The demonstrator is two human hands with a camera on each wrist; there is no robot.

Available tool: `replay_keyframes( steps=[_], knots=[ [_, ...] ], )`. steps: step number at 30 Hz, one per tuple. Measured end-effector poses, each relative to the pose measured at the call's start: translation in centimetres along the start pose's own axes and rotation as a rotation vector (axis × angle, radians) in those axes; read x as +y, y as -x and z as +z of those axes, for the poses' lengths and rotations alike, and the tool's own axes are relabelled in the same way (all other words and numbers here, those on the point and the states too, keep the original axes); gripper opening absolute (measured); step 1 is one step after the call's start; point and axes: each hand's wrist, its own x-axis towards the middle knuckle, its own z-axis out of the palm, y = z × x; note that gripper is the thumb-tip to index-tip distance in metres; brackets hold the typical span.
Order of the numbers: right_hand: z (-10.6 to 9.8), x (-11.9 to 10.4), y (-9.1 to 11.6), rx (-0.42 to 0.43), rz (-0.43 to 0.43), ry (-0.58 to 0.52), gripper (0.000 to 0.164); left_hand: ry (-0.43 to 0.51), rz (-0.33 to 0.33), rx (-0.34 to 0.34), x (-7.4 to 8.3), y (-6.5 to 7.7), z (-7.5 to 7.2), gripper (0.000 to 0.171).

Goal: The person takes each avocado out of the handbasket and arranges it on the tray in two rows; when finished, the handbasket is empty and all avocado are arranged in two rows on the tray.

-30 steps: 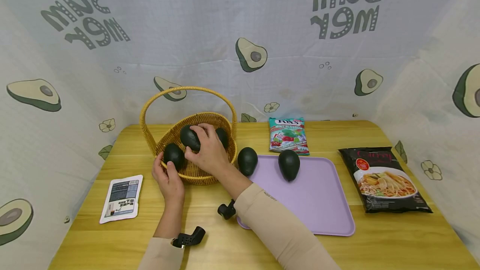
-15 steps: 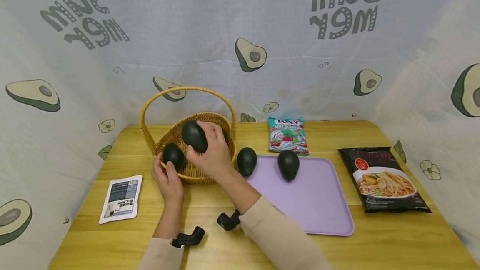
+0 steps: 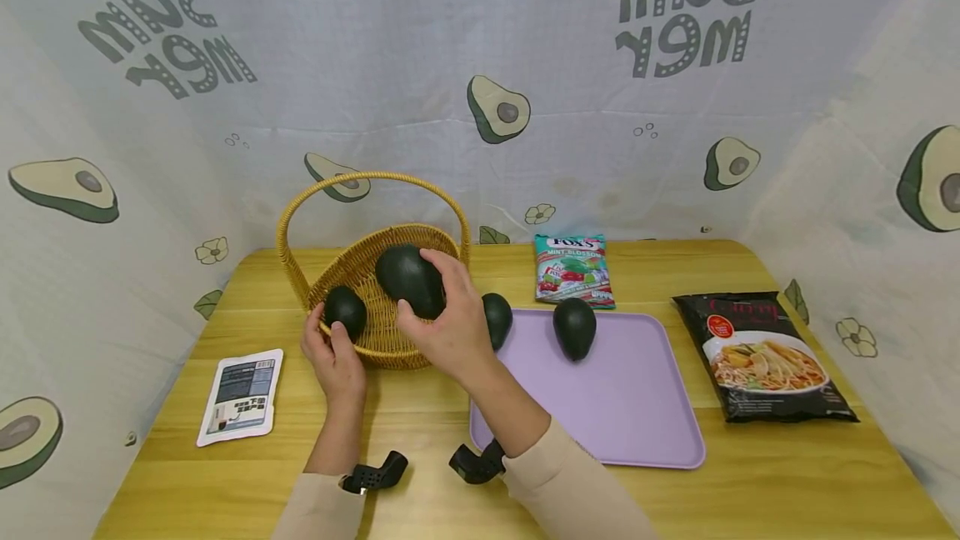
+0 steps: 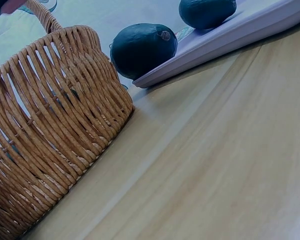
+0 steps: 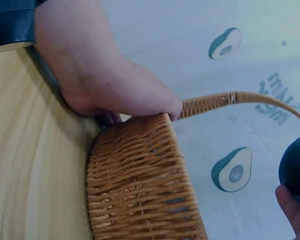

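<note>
A dark green avocado is pinched between the thumb and fingers of my right hand, over the right part of a yellow wicker basket with a tall handle. My left hand grips the basket's front-left rim, its thumb beside another avocado inside. In the right wrist view the left hand clasps the basket wall from outside. One avocado leans at the left edge of a lilac tray, partly behind my right hand. A further avocado lies near the tray's back edge.
A mint candy bag lies behind the tray. To the right is a black noodle packet; to the left, a white pouch. The basket handle arches high above its opening. A printed curtain hangs behind the table.
My right hand has drawn the avocado up and rightward from the middle of the basket, toward me. The avocado seen behind it in the basket is now hidden. My left hand stays put.
</note>
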Motion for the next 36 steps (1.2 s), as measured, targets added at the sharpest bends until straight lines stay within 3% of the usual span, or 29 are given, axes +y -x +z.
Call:
replay_keyframes(
  steps=[7,17,36],
  knots=[
    [-2.2,0.7,1.5,-0.002,0.002,0.008,0.068,0.01,0.005,0.002,-0.1,-0.1,0.0,0.044],
    [-5.4,2.0,2.5,0.009,0.126,0.003,0.074,0.006,-0.003,-0.006,0.0,0.1,0.1,0.045],
    [-13.4,5.5,3.8,0.073,0.15,0.215,0.074,0.017,-0.009,-0.002,0.0,0.1,0.0,0.045]
  ],
)
